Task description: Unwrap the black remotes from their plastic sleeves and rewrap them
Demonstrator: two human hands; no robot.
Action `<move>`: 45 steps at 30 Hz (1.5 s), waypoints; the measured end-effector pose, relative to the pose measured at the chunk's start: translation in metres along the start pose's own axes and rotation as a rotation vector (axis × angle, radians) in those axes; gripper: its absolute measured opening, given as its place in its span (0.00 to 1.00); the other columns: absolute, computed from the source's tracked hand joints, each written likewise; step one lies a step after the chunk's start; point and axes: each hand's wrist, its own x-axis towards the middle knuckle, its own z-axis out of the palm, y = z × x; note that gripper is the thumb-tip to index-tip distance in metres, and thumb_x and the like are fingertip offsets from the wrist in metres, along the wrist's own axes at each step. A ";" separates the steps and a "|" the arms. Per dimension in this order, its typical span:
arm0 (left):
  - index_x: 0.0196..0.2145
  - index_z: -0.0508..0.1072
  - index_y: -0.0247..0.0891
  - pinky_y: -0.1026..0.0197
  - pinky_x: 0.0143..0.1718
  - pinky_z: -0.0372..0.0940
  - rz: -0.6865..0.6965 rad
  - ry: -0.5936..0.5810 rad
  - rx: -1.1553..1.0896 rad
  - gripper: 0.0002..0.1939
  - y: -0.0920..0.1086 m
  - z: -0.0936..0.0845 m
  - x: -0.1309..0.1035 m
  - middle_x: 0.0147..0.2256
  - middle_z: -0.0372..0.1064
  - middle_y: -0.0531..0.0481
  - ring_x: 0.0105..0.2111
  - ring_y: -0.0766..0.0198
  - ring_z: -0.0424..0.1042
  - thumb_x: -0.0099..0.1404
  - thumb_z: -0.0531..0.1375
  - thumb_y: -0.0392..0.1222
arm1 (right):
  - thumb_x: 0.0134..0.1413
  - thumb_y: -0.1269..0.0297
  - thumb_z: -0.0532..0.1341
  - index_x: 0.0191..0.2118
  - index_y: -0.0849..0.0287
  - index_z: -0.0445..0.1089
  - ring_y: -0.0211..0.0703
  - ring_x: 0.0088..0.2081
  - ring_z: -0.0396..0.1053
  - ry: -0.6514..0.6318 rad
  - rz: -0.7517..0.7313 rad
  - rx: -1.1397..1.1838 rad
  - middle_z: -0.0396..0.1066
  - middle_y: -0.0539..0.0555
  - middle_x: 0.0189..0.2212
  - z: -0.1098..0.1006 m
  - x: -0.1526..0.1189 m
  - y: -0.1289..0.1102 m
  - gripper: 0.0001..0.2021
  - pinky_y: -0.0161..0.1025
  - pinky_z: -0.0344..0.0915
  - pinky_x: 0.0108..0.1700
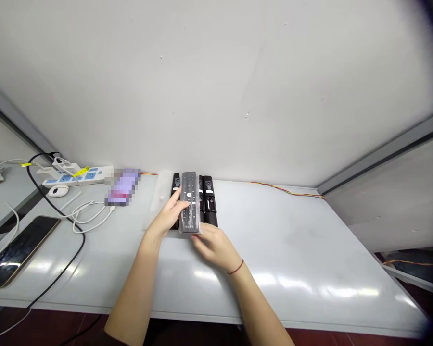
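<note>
A black remote control (189,214) in a clear plastic sleeve is held upright, buttons facing me, above the table. My left hand (169,215) grips its left side, thumb across the buttons. At the lower right corner, my right hand (214,244) pinches the end of the sleeve between thumb and fingers. Behind it, other black remote controls (210,197) lie side by side, back up, with their battery compartments uncovered. The held remote hides part of this row. A translucent plastic sheet (161,194) lies left of the row.
At the left are a power strip (94,175), a blurred-out phone (124,187), a white mouse-shaped object (58,191) and a dark phone (21,250). White and black cables (80,240) loop around them. Thin coloured wires (288,191) run along the wall (238,96) at the table's back edge.
</note>
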 end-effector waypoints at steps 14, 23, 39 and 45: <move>0.63 0.55 0.46 0.63 0.39 0.66 0.067 -0.040 0.046 0.34 -0.018 0.010 0.006 0.43 0.73 0.49 0.36 0.63 0.72 0.60 0.58 0.40 | 0.53 0.49 0.60 0.36 0.60 0.69 0.41 0.30 0.69 0.038 0.390 0.882 0.72 0.53 0.29 0.005 -0.003 0.010 0.17 0.41 0.69 0.35; 0.56 0.66 0.42 0.62 0.32 0.68 -0.006 -0.229 0.321 0.28 -0.020 0.004 0.004 0.42 0.71 0.43 0.33 0.62 0.72 0.58 0.62 0.47 | 0.53 0.52 0.62 0.42 0.59 0.72 0.43 0.36 0.72 0.275 0.545 0.961 0.74 0.55 0.37 0.000 0.000 0.016 0.16 0.38 0.72 0.34; 0.52 0.66 0.39 0.65 0.25 0.68 -0.001 -0.132 0.476 0.23 -0.026 0.005 0.010 0.37 0.65 0.49 0.29 0.68 0.67 0.61 0.58 0.49 | 0.43 0.49 0.64 0.49 0.60 0.62 0.42 0.27 0.71 0.819 0.805 0.424 0.74 0.53 0.29 -0.034 -0.028 0.072 0.29 0.45 0.72 0.34; 0.52 0.66 0.40 0.66 0.26 0.66 -0.012 -0.113 0.505 0.21 -0.023 0.004 0.009 0.38 0.66 0.48 0.29 0.69 0.66 0.62 0.55 0.47 | 0.50 0.55 0.55 0.49 0.59 0.64 0.46 0.33 0.72 0.791 0.835 0.049 0.71 0.61 0.44 -0.043 -0.038 0.084 0.21 0.48 0.70 0.38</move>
